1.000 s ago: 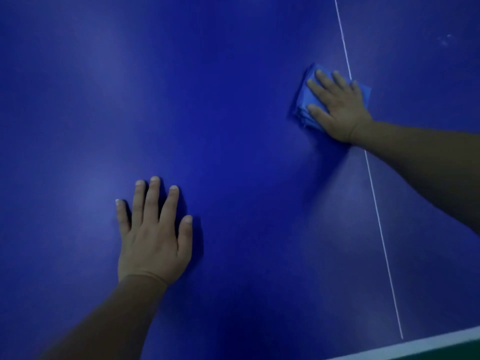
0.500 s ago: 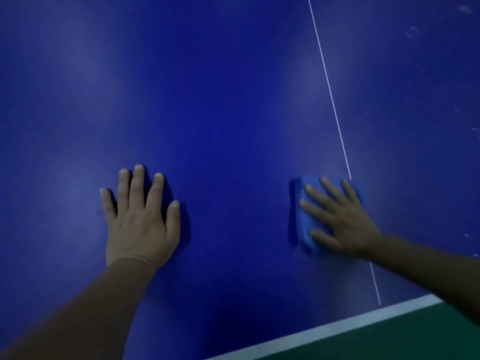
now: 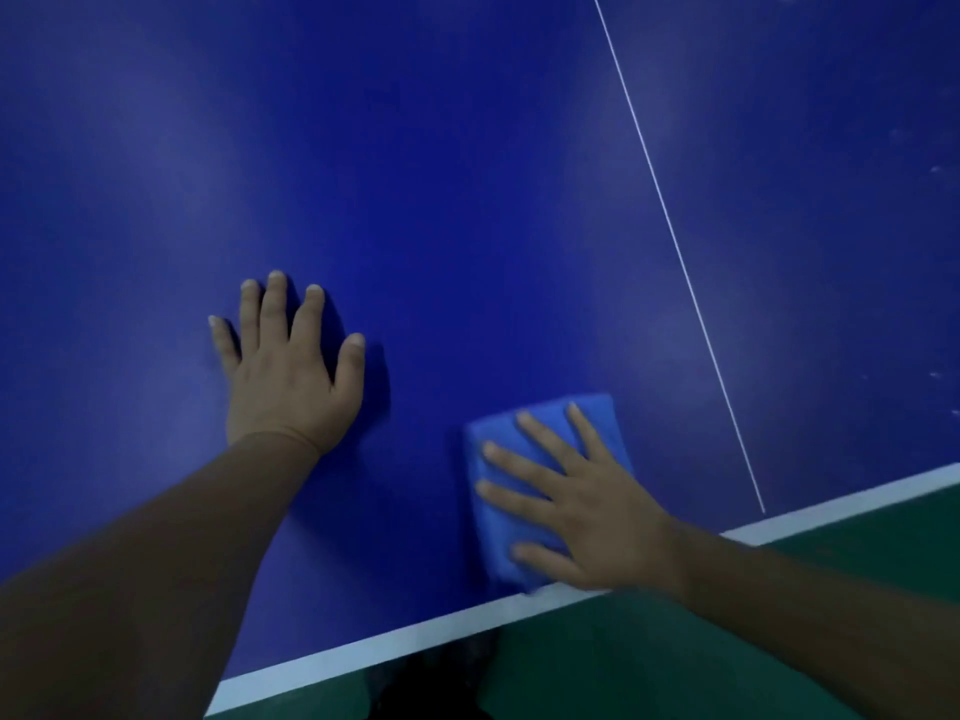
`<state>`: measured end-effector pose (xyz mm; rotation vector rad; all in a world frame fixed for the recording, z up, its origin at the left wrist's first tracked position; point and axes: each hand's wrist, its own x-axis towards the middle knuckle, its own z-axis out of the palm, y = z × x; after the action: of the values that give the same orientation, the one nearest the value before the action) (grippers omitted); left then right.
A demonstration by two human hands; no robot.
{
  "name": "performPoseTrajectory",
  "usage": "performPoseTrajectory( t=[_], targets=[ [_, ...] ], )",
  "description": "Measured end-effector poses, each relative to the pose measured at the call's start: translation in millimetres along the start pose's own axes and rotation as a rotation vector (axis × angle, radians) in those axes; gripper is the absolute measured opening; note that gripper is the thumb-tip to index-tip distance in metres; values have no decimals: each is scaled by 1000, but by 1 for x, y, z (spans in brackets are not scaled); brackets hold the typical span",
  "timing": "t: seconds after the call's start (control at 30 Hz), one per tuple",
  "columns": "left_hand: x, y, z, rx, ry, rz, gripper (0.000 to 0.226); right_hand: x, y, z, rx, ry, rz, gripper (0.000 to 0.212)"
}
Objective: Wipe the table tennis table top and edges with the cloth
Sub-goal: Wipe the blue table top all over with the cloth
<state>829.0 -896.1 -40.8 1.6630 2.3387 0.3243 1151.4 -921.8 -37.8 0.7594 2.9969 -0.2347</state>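
Folded bright-blue cloth (image 3: 540, 459) lies flat on dark-blue table tennis table top (image 3: 441, 174), near edge of cloth touching white border stripe (image 3: 363, 652) along table's near edge. Right hand (image 3: 587, 506) presses cloth from above, fingers straight and spread, palm over cloth's right part, nothing pinched. Left hand (image 3: 291, 366) rests flat on bare table top, fingers straight, slightly spread, holding nothing, well left of cloth. Thin white centre line (image 3: 675, 246) runs right of cloth. Green floor (image 3: 727, 641) below edge.

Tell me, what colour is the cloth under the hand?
The cloth is bright blue, lighter than the dark blue table. The head view shows it.
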Motion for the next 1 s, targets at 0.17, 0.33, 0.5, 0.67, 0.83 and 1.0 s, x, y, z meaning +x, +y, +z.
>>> performPoseTrajectory(
  t=[0.17, 0.33, 0.5, 0.67, 0.83, 1.0],
  targets=[
    [0, -5, -4, -98, -7, 11, 81, 6, 58, -4, -49, 6, 253, 65],
    [-35, -24, -22, -354, 18, -55, 77, 132, 103, -30, 26, 9, 757, 73],
    [-170, -60, -18, -113, 4, 33, 70, 203, 59, -38, 20, -102, 499, 66],
    [-193, -71, -9, -37, 27, 133, 65, 138, -51, -10, -36, -112, -33, 70],
    [-194, -66, -9, 36, -10, 142, 62, 0, -59, 12, -25, -73, -112, 60],
    [-194, -64, -9, 53, -19, 157, 62, -66, 40, -5, 13, -66, 780, 66]
  ],
)
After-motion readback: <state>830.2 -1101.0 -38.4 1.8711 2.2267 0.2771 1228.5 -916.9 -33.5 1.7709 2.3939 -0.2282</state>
